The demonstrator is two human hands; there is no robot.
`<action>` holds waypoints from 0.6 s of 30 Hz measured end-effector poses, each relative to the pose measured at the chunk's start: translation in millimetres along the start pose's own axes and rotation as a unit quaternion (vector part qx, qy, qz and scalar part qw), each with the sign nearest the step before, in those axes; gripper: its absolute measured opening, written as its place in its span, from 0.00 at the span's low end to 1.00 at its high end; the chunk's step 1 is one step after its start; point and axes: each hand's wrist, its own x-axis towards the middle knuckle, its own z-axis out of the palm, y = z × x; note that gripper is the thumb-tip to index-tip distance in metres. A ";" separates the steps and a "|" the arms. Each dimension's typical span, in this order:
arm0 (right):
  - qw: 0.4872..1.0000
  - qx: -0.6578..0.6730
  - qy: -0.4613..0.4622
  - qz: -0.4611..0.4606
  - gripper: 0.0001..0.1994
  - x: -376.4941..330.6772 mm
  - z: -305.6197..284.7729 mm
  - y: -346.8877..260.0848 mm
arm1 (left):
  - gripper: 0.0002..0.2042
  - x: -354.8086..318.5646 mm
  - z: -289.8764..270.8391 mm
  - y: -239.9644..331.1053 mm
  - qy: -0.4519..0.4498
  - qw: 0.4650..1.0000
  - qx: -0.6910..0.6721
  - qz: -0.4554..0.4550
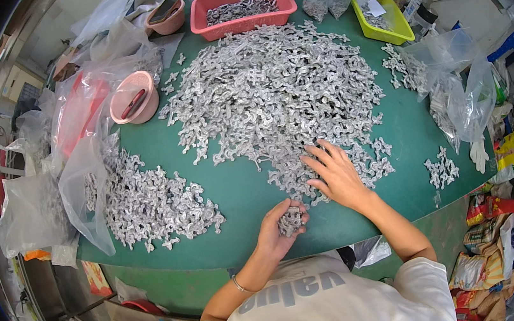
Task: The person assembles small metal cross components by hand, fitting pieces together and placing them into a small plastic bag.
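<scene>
A big heap of small, grey, knobbly metal parts (274,88) covers the middle of the green table (239,227). My left hand (273,230) is at the table's near edge, its fingers curled round a small cluster of these metal parts (289,222). On the near right side of the heap lies my right hand (339,175), fingers spread and touching the parts. Whether a part is under its fingertips cannot be seen. To the left of my left hand is a smaller pile of like parts (153,205).
A red basin (196,23) of metal pieces stands behind the heap, a yellow-green tray (405,32) at back right. A pink bowl (152,103) with a red-handled tool is at left, beside clear plastic bags (83,182). At right lie another bag (478,107) and a small cluster of parts (442,170).
</scene>
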 end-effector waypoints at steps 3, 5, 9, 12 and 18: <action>0.999 -0.028 -0.024 0.000 0.18 -9.9 1.4 9.3 | 0.10 -3.6 -8.3 3.0 -0.004 1.000 0.005 0.028; 0.999 -0.035 -0.021 0.021 0.15 -19.8 -2.9 10.0 | 0.11 -5.1 -10.4 3.1 -0.010 0.999 0.012 0.045; 0.997 -0.033 0.059 0.046 0.11 -47.3 -2.0 19.9 | 0.16 -8.8 -5.3 2.9 0.037 0.998 0.008 0.059; 0.992 -0.054 0.098 0.052 0.07 -54.9 -7.9 16.7 | 0.17 -9.1 -6.1 2.5 0.022 0.998 -0.013 0.063; 0.965 -0.020 0.219 0.143 0.06 -44.1 -2.9 -0.4 | 0.15 -8.4 -17.2 1.8 -0.004 0.997 -0.072 0.039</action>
